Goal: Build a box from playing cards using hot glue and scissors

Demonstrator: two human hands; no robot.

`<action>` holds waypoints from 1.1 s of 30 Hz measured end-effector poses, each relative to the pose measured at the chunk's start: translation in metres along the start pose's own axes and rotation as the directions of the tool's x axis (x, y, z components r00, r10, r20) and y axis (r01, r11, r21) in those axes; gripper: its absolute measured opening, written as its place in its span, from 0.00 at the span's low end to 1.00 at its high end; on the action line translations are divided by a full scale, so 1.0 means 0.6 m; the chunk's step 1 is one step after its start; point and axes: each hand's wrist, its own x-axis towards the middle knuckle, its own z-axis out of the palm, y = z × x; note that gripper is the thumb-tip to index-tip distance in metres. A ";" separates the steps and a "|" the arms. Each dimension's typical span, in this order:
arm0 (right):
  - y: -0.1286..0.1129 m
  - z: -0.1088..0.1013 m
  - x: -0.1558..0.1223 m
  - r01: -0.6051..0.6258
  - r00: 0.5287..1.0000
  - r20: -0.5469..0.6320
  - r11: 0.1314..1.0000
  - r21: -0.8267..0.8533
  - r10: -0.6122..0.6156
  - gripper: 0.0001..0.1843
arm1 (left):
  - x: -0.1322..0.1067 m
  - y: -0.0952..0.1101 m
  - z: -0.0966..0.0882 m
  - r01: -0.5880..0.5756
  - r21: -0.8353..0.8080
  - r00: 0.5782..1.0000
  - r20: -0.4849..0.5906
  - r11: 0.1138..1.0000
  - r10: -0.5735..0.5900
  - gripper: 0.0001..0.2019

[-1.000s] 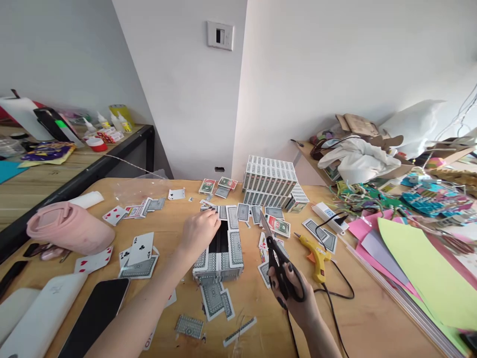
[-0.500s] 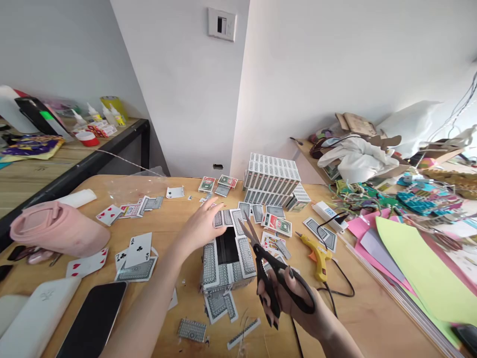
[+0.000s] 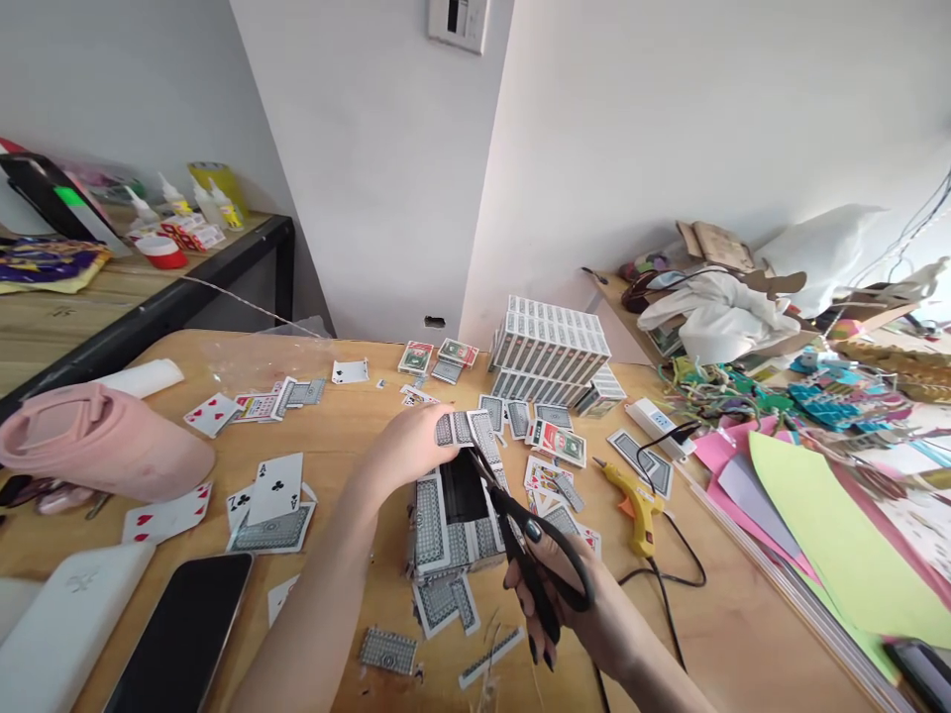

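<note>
A box covered with grey-backed playing cards [image 3: 429, 530] stands in front of me, with a dark rectangular opening in its top. My left hand [image 3: 412, 441] is closed around its far left edge, by the cards [image 3: 465, 428] along that rim; the fingertips are partly hidden. In my right hand [image 3: 569, 594] are black-handled scissors [image 3: 512, 525], fingers through the loops. Their blades reach over the opening to the card at the far right corner; the blades look nearly closed there. Loose cards [image 3: 438, 606] and a cut card piece [image 3: 387, 651] lie before the box.
Behind stands a stack of card-patterned boxes [image 3: 554, 337]. To the right are a yellow glue gun [image 3: 635, 505] with its cord, a power strip [image 3: 658, 426] and coloured paper [image 3: 839, 525]. A phone [image 3: 182, 634], pink roll [image 3: 111, 441] and loose cards [image 3: 274, 487] lie left.
The scissors have moved left and up to the card at the box's far right corner, their blades closing. My left hand's fingers have gone from spread to curled at the far rim.
</note>
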 end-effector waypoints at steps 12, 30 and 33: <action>0.005 0.025 0.012 0.015 0.996 -0.084 0.999 0.047 -0.011 0.28 | -0.005 0.002 0.001 -0.014 -0.094 0.999 0.029 0.995 0.016 0.16; 0.003 0.020 0.019 0.035 0.994 -0.102 0.997 0.068 -0.028 0.27 | -0.005 0.010 -0.004 0.030 -0.101 0.999 0.038 0.994 -0.026 0.16; 0.000 0.019 0.021 0.024 0.996 -0.093 0.997 0.078 -0.017 0.27 | -0.004 0.012 -0.005 0.029 -0.093 0.999 0.036 0.995 -0.026 0.15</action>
